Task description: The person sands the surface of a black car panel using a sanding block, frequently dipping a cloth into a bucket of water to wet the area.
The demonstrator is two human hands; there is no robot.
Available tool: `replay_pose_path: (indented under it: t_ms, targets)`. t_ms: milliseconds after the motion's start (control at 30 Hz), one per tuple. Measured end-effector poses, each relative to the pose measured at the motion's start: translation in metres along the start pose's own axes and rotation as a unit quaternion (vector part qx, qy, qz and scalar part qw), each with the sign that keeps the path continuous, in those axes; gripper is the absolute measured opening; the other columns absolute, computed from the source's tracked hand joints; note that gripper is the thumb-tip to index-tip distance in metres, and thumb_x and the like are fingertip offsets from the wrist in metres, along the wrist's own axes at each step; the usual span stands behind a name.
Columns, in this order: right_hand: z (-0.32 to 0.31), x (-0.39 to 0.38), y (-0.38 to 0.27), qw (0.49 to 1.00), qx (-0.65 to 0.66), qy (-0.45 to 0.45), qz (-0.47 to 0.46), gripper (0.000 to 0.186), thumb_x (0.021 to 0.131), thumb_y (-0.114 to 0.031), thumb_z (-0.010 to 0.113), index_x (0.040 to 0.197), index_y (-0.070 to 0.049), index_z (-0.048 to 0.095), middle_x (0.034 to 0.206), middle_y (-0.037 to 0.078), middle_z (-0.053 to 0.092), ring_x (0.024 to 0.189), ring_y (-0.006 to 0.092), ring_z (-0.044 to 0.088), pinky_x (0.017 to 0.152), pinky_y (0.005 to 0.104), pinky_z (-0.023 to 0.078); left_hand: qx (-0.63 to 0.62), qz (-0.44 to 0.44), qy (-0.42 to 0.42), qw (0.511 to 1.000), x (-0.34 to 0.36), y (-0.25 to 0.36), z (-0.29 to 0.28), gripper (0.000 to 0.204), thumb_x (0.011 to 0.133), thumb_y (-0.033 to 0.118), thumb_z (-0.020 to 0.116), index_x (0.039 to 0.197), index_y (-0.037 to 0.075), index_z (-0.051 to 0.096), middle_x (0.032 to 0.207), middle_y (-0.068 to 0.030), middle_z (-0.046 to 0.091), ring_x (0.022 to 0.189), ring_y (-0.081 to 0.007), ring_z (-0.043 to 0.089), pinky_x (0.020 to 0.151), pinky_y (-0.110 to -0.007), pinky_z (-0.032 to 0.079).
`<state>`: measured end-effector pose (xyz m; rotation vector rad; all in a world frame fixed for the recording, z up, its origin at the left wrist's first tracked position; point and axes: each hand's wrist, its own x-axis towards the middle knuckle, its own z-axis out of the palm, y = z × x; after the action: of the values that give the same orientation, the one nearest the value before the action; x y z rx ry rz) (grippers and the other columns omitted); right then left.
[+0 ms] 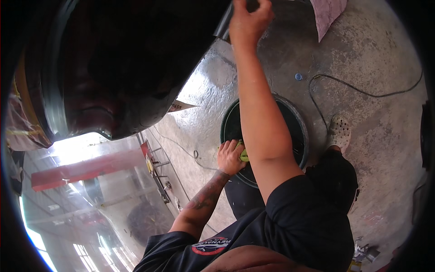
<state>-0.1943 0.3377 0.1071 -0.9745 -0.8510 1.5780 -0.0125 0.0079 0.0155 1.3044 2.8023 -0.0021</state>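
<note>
My left hand (230, 157) is closed around a yellow-green cloth (244, 153) at the left side of a dark round bucket (304, 131). Above the bucket, my right arm reaches far forward. At the top of the view my right hand (250, 22) has its fingers curled beside the edge of a large glossy dark car body panel (113, 59). A grey strip (222, 28) runs along that edge near the wrist. What the right fingers hold, if anything, I cannot make out. My right forearm hides part of the bucket's inside.
A black cable (358, 92) curves over the concrete floor (376, 59) to the right, near a small blue cap (298, 77). A perforated light shoe (340, 130) stands beside the bucket. Pinkish sheeting (327, 16) hangs at the top right. A metal rack (158, 165) is at left.
</note>
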Motion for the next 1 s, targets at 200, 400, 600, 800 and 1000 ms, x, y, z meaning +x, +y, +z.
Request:
replay_pose_path:
  t_ms: [200, 400, 600, 800, 1000]
  targets:
    - [0.009, -0.008, -0.015, 0.999, 0.045, -0.012, -0.022, 0.044, 0.091, -0.028, 0.075, 0.123, 0.0, 0.061, 0.122, 0.023, 0.058, 0.116, 0.0378, 0.055, 0.103, 0.0478, 0.042, 0.005, -0.007, -0.018, 1.0, -0.001, -0.006, 0.0, 0.03, 0.062, 0.021, 0.078, 0.09, 0.014, 0.07, 0.102, -0.006, 0.063, 0.094, -0.0289, 0.061, 0.084, -0.043, 0.047]
    - [-0.006, -0.032, -0.002, 0.996, 0.019, -0.052, -0.072, 0.048, 0.089, -0.023, 0.076, 0.129, -0.003, 0.059, 0.128, 0.023, 0.054, 0.122, 0.0407, 0.054, 0.104, 0.0482, 0.045, 0.007, 0.011, 0.002, 1.0, 0.001, -0.004, 0.003, 0.028, 0.067, 0.024, 0.076, 0.091, 0.013, 0.07, 0.102, -0.0063, 0.064, 0.094, -0.0288, 0.061, 0.084, -0.044, 0.047]
    - [-0.005, -0.105, 0.014, 0.967, 0.002, -0.074, -0.245, 0.055, 0.08, -0.02, 0.082, 0.129, -0.009, 0.06, 0.136, 0.021, 0.052, 0.12, 0.0411, 0.052, 0.102, 0.0497, 0.044, -0.006, 0.034, 0.031, 0.999, -0.005, -0.012, 0.007, 0.033, 0.071, 0.03, 0.075, 0.097, 0.01, 0.071, 0.096, -0.0055, 0.063, 0.093, -0.028, 0.06, 0.084, -0.045, 0.047]
    - [0.014, 0.002, -0.042, 0.95, 0.001, -0.027, -0.31, 0.046, 0.09, -0.016, 0.074, 0.131, -0.002, 0.062, 0.132, 0.022, 0.06, 0.125, 0.0397, 0.053, 0.107, 0.0474, 0.042, 0.001, -0.012, -0.011, 1.0, 0.0, 0.0, -0.007, 0.04, 0.061, 0.022, 0.08, 0.101, 0.021, 0.074, 0.097, -0.0043, 0.061, 0.095, -0.0268, 0.06, 0.085, -0.042, 0.047]
    - [-0.003, -0.106, -0.019, 0.934, 0.004, -0.13, -0.333, 0.053, 0.083, -0.021, 0.082, 0.132, -0.01, 0.064, 0.141, 0.019, 0.054, 0.126, 0.0363, 0.051, 0.105, 0.0489, 0.041, -0.011, 0.007, 0.011, 1.0, -0.004, -0.007, 0.003, 0.036, 0.063, 0.023, 0.077, 0.098, 0.016, 0.073, 0.099, -0.0041, 0.062, 0.096, -0.0265, 0.059, 0.087, -0.042, 0.047]
